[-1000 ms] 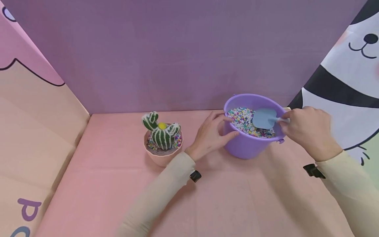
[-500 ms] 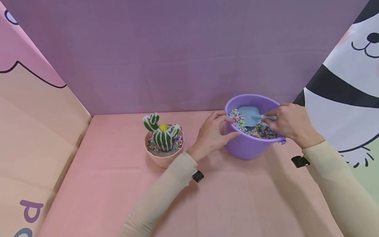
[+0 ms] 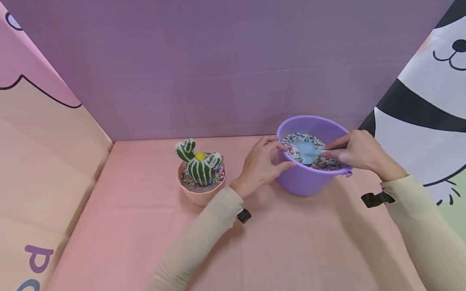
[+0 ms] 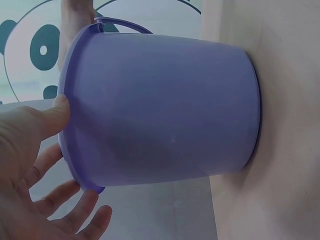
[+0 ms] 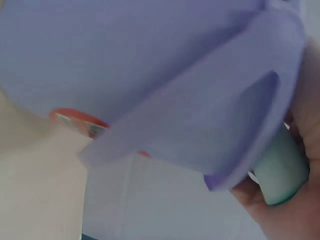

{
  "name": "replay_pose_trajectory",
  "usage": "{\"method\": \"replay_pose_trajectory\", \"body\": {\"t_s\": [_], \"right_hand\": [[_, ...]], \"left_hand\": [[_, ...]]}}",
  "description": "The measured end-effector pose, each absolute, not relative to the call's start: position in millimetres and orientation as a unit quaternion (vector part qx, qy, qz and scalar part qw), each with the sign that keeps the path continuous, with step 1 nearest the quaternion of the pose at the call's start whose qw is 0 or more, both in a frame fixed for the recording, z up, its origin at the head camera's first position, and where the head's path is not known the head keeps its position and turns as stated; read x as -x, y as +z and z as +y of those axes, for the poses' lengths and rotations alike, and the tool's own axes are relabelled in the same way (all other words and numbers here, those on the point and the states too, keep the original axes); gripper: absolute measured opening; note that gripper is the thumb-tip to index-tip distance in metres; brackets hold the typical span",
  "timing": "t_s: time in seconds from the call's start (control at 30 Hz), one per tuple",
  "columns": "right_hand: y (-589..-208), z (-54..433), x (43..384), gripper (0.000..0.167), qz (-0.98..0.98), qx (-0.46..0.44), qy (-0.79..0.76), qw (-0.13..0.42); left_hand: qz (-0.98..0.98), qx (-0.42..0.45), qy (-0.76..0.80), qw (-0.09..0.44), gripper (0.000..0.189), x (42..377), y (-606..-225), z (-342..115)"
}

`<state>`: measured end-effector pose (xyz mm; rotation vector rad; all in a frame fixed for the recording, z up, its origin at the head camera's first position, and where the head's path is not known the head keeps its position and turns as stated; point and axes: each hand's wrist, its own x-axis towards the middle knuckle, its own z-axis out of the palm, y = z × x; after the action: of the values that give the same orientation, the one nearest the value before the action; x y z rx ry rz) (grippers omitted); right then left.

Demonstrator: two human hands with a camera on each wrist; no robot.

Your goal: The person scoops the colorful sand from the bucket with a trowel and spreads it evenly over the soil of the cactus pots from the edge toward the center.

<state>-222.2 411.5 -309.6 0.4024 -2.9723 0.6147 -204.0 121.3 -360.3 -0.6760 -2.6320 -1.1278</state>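
Observation:
A purple bucket (image 3: 306,182) stands upright, partly filled with small multicoloured beads (image 3: 291,149). My left hand (image 3: 259,165) holds its near left rim, thumb and fingers spread along the edge; the left wrist view shows the thumb (image 4: 56,114) on the rim. Over the opposite rim reaches my right hand (image 3: 364,151), gripping the handle of a light blue toy shovel (image 3: 305,149). The shovel's blade lies down among the beads, its lower edge partly covered. In the right wrist view the pale shovel handle (image 5: 280,167) sits inside the curled fingers.
Left of the bucket stands a peach pot (image 3: 198,198) with a green and white knitted cactus (image 3: 201,171) and coloured beads round its base. A pink surface (image 3: 145,242) lies under everything. Behind rises a purple wall (image 3: 225,72); a panda-print panel (image 3: 429,109) closes the right side.
The right hand has moved left, carrying the shovel from the bucket's right side toward its middle, and the blade has gone down into the beads. The left hand stays on the rim.

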Motion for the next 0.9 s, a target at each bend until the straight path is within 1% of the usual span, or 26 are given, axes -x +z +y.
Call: {"method": "replay_pose_trajectory", "body": {"t_s": [0.17, 0.37, 0.67, 0.9], "right_hand": [[-302, 419, 217, 0.025, -0.972, -0.104, 0.211, 0.010], [-300, 429, 206, 0.023, -0.970, -0.095, 0.222, 0.025], [-287, 437, 193, 0.036, -0.964, -0.050, 0.258, 0.027], [-289, 444, 191, 0.036, -0.966, -0.038, 0.255, 0.019]], "left_hand": [[-0.885, 0.241, -0.386, 0.094, 0.042, 203, -362, 124], [-0.886, 0.234, -0.390, 0.088, 0.041, 199, -364, 124], [-0.884, 0.219, -0.402, 0.092, 0.043, 202, -363, 121], [-0.885, 0.219, -0.399, 0.093, 0.041, 200, -361, 119]]}}
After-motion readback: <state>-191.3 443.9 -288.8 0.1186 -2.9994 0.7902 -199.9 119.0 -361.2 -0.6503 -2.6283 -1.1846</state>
